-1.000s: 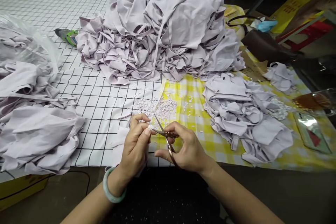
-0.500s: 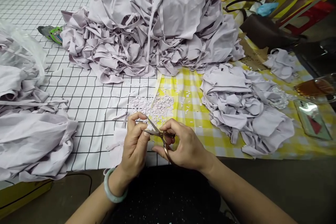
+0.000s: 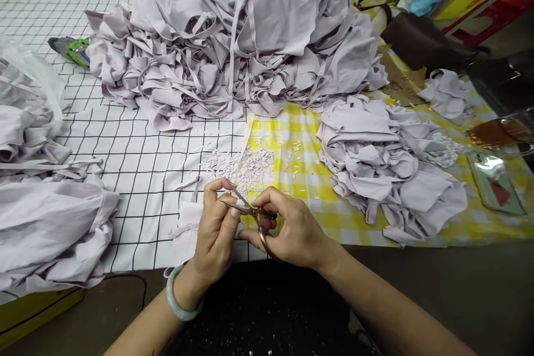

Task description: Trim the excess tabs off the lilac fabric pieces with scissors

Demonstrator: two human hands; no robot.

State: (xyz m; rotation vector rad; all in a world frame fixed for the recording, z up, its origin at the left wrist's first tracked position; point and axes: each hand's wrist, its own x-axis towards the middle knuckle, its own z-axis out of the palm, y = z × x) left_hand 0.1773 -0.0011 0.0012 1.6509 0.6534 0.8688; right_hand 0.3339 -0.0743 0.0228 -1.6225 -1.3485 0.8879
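Note:
My right hand (image 3: 287,225) is closed around the handles of a small pair of scissors (image 3: 252,211), thumb in one loop. The scissor blades are spread and point left, close against the fingertips of my left hand (image 3: 217,228). My left hand is pinched on a pale lilac fabric piece (image 3: 187,225), which shows to the left of the palm; the part between the fingertips is mostly hidden. Just beyond both hands lies a scatter of tiny cut fabric snippets (image 3: 254,167).
A tall heap of lilac fabric pieces (image 3: 275,16) stands at the back. Another fabric pile (image 3: 54,217) lies left, and a smaller pile (image 3: 387,161) right. At the right edge are a phone (image 3: 496,183) and a glass of brown liquid (image 3: 500,132). The tablecloth (image 3: 142,194) is checked.
The scissor blades have opened wider, with one blade now reaching further left across my left fingers. Both hands stay in nearly the same place; the view has shifted slightly.

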